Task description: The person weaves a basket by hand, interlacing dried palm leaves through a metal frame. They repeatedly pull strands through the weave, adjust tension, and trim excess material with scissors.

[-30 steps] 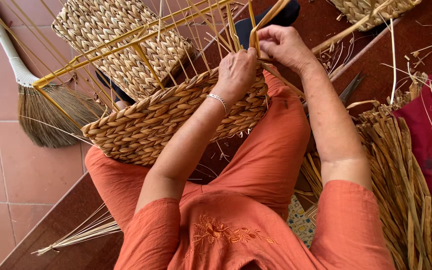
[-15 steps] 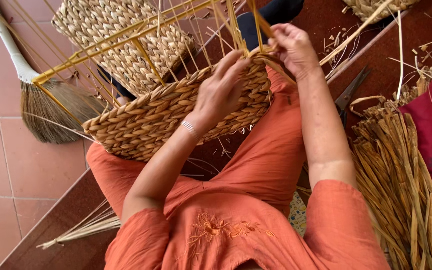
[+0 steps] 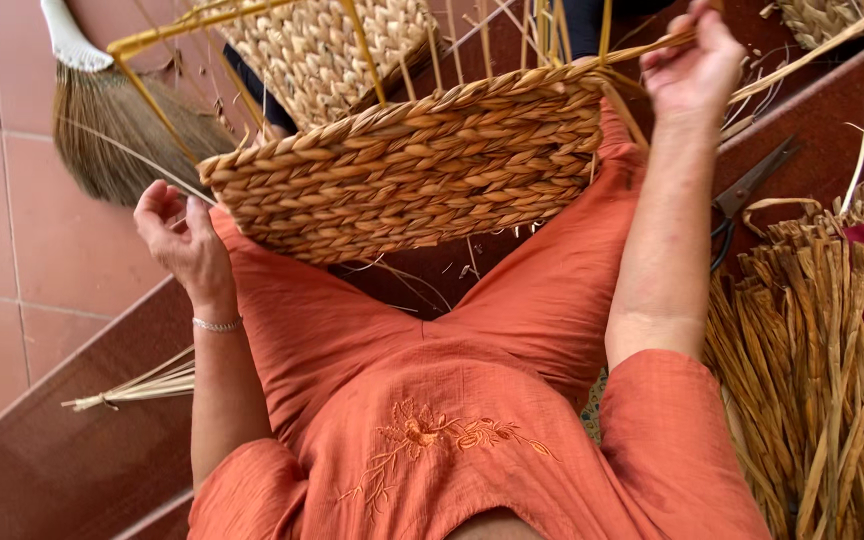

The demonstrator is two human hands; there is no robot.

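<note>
Broom (image 3: 112, 125) lay on the tiled floor at far left. Left hand (image 3: 184, 240) hung open, fingers loosely curled, holding nothing, just beside the basket's lower corner. Half-woven basket (image 3: 412, 170) rested across the person's lap, bare stakes sticking up from it. Right hand (image 3: 694, 68) pinched a straw strand (image 3: 802, 62) at the basket's upper edge. Scissors (image 3: 747, 195) and a bundle of dried straw (image 3: 812, 370) lay to the right.
</note>
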